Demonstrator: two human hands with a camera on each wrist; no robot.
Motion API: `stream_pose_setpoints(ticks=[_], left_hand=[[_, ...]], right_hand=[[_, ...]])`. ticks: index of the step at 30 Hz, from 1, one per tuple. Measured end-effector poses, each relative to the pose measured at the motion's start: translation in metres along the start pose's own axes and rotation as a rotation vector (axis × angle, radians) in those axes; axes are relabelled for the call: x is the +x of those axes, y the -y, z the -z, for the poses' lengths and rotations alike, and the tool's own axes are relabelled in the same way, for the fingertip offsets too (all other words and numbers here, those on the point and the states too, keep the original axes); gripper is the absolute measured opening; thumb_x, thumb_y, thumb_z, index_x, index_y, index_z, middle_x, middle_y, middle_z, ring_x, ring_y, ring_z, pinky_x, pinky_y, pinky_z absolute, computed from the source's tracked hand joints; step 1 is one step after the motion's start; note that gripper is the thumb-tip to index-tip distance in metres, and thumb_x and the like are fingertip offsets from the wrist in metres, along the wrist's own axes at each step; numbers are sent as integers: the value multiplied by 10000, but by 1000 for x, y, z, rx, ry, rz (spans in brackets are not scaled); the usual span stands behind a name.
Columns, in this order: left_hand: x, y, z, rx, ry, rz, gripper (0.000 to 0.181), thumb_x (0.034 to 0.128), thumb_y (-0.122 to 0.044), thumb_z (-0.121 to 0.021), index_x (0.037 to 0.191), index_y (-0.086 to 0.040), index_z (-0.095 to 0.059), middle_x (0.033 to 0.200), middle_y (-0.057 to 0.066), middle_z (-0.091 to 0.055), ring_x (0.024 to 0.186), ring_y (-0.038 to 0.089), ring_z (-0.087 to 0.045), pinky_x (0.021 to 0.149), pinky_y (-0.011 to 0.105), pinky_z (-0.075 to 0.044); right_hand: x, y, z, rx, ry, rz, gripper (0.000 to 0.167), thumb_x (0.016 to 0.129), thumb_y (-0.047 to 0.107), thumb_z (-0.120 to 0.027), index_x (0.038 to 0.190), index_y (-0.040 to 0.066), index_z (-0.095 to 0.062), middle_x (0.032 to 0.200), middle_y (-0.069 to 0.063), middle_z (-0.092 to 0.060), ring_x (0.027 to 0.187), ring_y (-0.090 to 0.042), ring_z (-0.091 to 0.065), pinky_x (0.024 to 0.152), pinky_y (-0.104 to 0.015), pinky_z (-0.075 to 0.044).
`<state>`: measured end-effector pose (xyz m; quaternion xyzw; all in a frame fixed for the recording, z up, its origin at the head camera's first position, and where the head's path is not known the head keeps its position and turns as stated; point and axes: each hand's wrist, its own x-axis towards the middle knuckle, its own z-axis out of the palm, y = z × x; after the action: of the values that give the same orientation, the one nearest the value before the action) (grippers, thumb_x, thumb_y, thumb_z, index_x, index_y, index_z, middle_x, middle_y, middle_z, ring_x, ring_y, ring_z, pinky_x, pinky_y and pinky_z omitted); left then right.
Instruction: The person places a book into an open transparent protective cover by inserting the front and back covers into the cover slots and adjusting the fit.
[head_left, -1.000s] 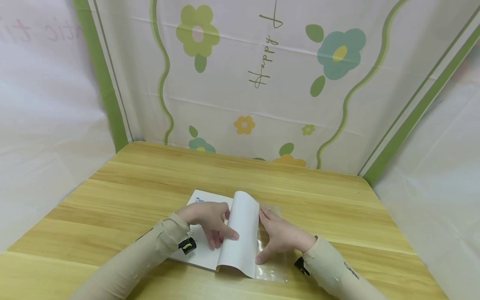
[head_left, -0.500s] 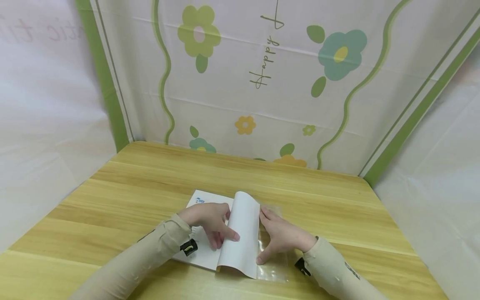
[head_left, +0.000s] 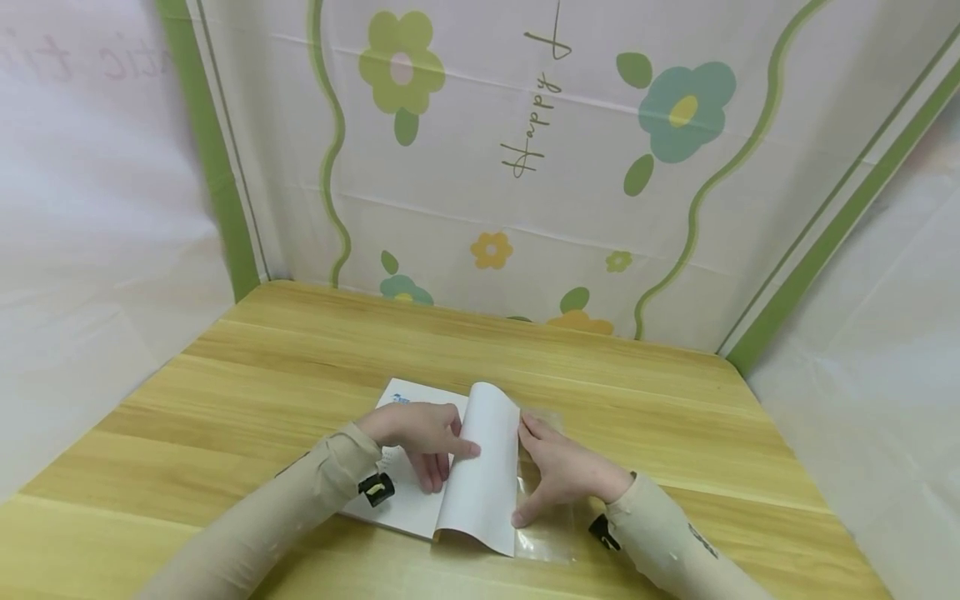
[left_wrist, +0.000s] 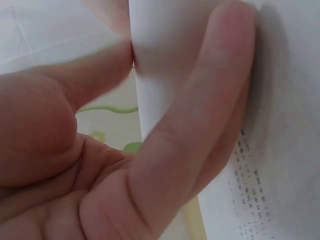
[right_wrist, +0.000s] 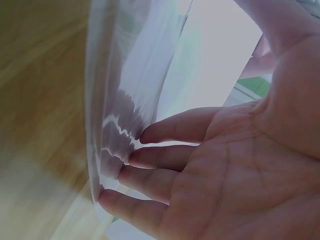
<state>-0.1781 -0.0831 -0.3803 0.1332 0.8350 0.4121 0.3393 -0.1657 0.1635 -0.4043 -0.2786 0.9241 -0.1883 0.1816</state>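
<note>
A book (head_left: 401, 512) lies open on the table, its printed white page showing on the left. Its white cover (head_left: 483, 492) bows upward beside that page. My left hand (head_left: 423, 435) holds this curved cover, thumb on the outer face and fingers on the inner side, close to the printed page (left_wrist: 290, 165). Under the cover's right edge, a clear plastic sleeve (head_left: 546, 546) extends over the wood. My right hand (head_left: 558, 468) rests at that edge with fingers spread; in the right wrist view, its fairly straight fingertips touch the clear plastic (right_wrist: 112, 150). The cover's underside is mostly hidden.
The wooden table (head_left: 300, 358) spreads around the book. A flower-printed curtain (head_left: 450, 192) hangs behind its far edge, and pale fabric hangs at both sides. Black wrist-camera mounts sit by both sleeve cuffs.
The left thumb has slid a little up the curved cover, away from the near edge, and the left fingers have shifted slightly with it. The right hand stays in place.
</note>
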Motion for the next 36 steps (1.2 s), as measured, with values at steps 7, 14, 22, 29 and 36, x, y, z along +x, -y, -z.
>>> stream_pose_setpoints(ticks=[7, 14, 22, 29, 36], left_hand=[[3, 3, 4, -36, 8, 12, 347, 966, -303, -653, 954, 19, -523, 762, 223, -677, 591, 289, -692, 555, 372, -590], [3, 3, 4, -36, -9, 17, 353, 952, -306, -672, 941, 21, -541, 760, 216, -680, 592, 282, -692, 554, 369, -590], [6, 6, 2, -38, -9, 11, 352, 952, -307, -671, 923, 22, -547, 745, 208, -683, 595, 276, -693, 549, 364, -589], [7, 5, 3, -68, -10, 9, 355, 949, -289, -679, 937, 35, -533, 765, 222, -677, 603, 282, -694, 557, 373, -590], [7, 5, 3, -86, -1, 15, 361, 948, -283, -682, 957, 42, -525, 780, 232, -676, 609, 284, -695, 564, 376, -592]], right_hand=[[1, 0, 0, 0, 2, 0, 1300, 605, 482, -917, 1492, -131, -191, 1585, -274, -86, 1451, -389, -113, 1149, -498, -195], [1, 1, 1, 6, -3, 12, 1302, 600, 482, -921, 1482, -148, -198, 1578, -290, -94, 1447, -395, -125, 1149, -491, -199], [2, -1, 0, 14, 9, 21, 1295, 613, 488, -914, 1481, -150, -197, 1578, -291, -90, 1450, -395, -114, 1149, -496, -198], [2, -4, 0, -4, 8, 12, 1291, 612, 492, -913, 1492, -127, -199, 1590, -259, -86, 1454, -384, -101, 1151, -495, -189], [1, -5, -1, -6, 9, 15, 1306, 599, 499, -914, 1489, -134, -199, 1588, -266, -85, 1452, -397, -103, 1150, -503, -184]])
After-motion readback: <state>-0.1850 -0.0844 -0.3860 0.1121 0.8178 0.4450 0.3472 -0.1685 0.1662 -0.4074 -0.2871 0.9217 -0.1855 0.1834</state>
